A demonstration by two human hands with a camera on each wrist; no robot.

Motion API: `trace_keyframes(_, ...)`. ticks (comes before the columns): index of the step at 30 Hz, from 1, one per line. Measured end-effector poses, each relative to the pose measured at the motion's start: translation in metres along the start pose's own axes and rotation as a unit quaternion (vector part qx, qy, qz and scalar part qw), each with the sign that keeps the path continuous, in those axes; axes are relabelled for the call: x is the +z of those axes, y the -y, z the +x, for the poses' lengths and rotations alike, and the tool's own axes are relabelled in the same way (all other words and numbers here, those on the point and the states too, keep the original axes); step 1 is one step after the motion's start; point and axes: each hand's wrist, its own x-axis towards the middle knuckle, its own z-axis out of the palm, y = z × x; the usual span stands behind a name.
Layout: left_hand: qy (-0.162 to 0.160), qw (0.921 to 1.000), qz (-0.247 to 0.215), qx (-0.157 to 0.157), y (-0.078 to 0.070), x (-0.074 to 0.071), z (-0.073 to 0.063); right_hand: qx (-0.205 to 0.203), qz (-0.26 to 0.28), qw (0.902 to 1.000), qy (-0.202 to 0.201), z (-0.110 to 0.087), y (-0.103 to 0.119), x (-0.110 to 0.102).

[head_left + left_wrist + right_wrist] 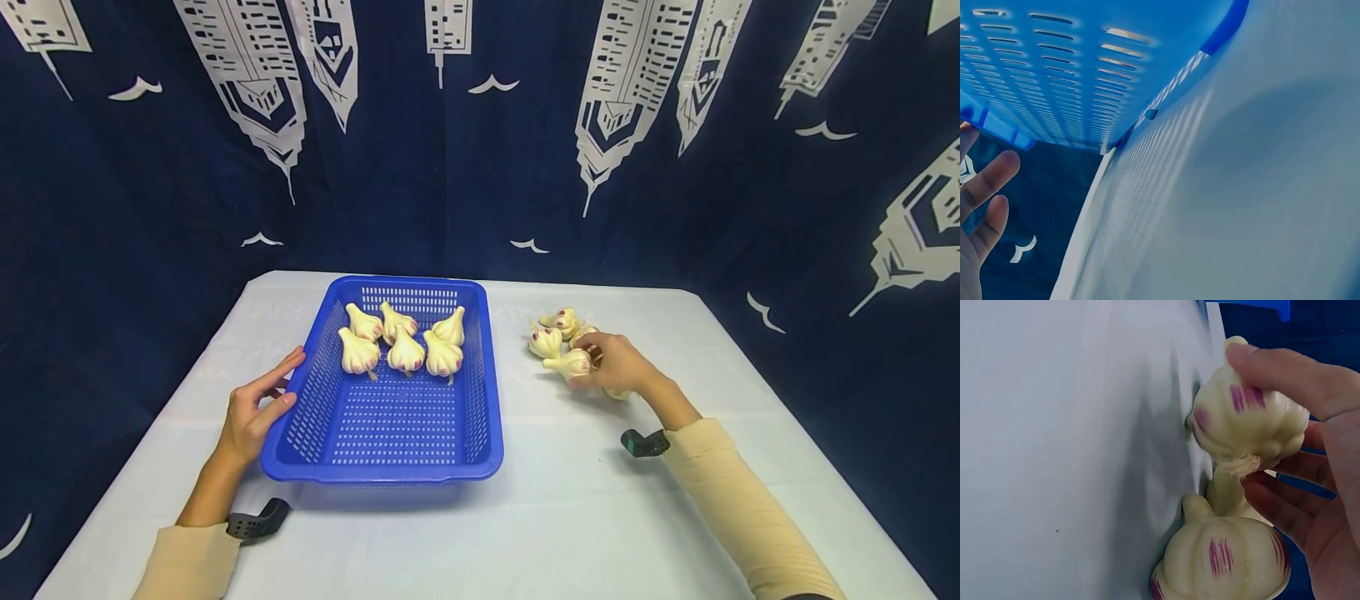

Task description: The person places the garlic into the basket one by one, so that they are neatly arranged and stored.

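Observation:
A blue perforated plastic basket [393, 429] sits on the table, with several garlic bulbs [360, 354] in two rows toward its far end. My left hand [251, 412] touches the left rim with its fingers extended. In the left wrist view, some of its fingers [988, 181] show apart from the basket's slotted side. Right of the basket, my right hand [618, 364] holds a whitish garlic bulb [1247, 419] with purple streaks, thumb on one side and fingers behind. Another bulb [1222, 562] lies close below that hand in the right wrist view.
More garlic bulbs [546, 342] lie in a loose cluster around the right hand. A white cloth [555, 517] covers the table. Behind it hangs a dark blue curtain [450, 167] with white building prints. A dark band [258, 521] is at the left wrist.

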Motion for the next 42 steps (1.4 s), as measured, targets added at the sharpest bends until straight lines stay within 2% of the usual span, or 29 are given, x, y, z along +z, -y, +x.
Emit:
trace_keyframes(7,-0.007,1.0000,-0.006,-0.001,-0.001,0.000,0.000,0.009,0.024,0.9994,-0.021,0.000,0.001,-0.002)
trace_keyframes(11,-0.001,1.0000,-0.002,0.006,0.000,-0.001,0.000,0.011,0.031,0.9989,-0.035,0.001,0.002,-0.002)
trace_keyframes(17,-0.001,1.0000,-0.002,0.003,0.001,0.000,0.000,0.017,0.069,0.9949,-0.072,0.001,0.005,-0.001)
trace_keyframes(27,-0.009,0.9999,-0.007,-0.001,-0.002,0.001,-0.001,-0.025,0.126,0.9854,-0.111,0.005,0.008,0.000)
trace_keyframes(42,-0.006,1.0000,0.000,0.000,-0.002,0.000,0.000,-0.031,0.143,0.9835,-0.106,0.010,0.012,0.006)
